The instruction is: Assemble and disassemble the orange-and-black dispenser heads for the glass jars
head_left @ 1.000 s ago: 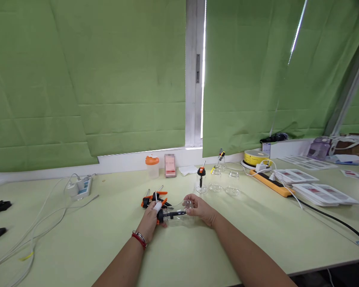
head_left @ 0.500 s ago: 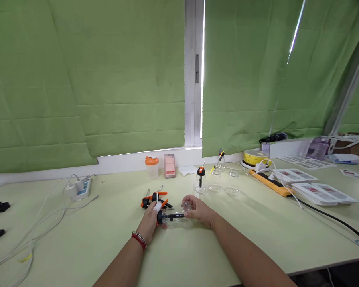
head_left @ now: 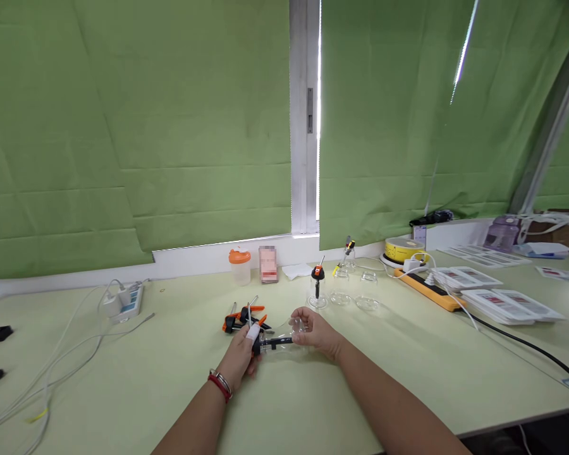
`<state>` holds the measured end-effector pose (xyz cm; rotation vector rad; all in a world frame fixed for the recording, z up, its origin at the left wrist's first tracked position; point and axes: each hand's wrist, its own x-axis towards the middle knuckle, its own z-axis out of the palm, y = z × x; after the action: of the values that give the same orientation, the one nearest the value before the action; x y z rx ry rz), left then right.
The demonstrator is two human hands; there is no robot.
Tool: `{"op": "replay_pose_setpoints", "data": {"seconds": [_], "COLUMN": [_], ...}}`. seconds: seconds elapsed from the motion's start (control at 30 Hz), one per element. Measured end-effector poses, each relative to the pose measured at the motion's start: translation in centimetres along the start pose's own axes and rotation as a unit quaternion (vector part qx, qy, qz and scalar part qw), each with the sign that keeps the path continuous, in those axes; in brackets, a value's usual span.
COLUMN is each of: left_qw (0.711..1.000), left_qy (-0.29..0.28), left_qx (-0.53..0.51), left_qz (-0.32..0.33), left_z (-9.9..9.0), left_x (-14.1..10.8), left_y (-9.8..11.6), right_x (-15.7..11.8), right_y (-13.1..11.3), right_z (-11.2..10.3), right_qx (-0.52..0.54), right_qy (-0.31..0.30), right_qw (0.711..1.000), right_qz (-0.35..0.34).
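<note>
My left hand (head_left: 237,359) is closed around the black-and-orange top (head_left: 256,344), from which a thin metal rod sticks up; a white wrap or piece shows at its thumb. Inside the clear bottle (head_left: 284,331), lying on its side, runs the top's black stem (head_left: 279,341). At the bottle's right end, my right hand (head_left: 314,330) grips it with thumb and fingers. Just beyond my left hand lie more loose black-and-orange tops (head_left: 239,318). An upright clear bottle (head_left: 317,297) with such a top stands farther back, beside other clear bottles (head_left: 368,294).
At the back are an orange-lidded cup (head_left: 239,268) and a pink box (head_left: 268,265). On the right lie an orange power strip (head_left: 427,291), a yellow spool (head_left: 403,249) and stacked printed cards (head_left: 509,308). White cables (head_left: 52,366) cross the left side.
The top and my left hand have tilted slightly, and the white piece at my thumb has shifted right. My right hand keeps its hold. The view has moved a little.
</note>
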<state>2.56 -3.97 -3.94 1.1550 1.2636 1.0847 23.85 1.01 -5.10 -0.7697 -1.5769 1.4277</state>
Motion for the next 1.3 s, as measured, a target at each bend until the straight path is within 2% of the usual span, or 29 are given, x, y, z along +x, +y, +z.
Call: {"op": "replay_pose_setpoints", "data": {"seconds": [0.23,0.7,1.0,1.3], "left_qw": [0.999,1.000,1.000,1.000], "left_qy": [0.030,0.025,0.012,-0.023], "left_qx": [0.011,0.013,0.018,-0.012], "left_qz": [-0.010,-0.012,-0.011,0.011], "left_z": [0.08,-0.04,-0.12,-0.11], "left_x": [0.17,0.29,0.04,0.28], "left_y": [-0.06,-0.19,-0.17,-0.42], "right_x": [-0.04,-0.04,0.20,0.51], "right_y": [0.19,0.11,0.49,0.83], "right_z": [0.06,-0.19,0.10,0.60], "right_qx": [-0.019,-0.038,-0.042,-0.108], "right_qy": [-0.028,-0.042,-0.027,0.013], "right_qw": [0.999,0.998,0.999,0.994], "right_qz": [-0.003,-0.010,0.012,0.008]}}
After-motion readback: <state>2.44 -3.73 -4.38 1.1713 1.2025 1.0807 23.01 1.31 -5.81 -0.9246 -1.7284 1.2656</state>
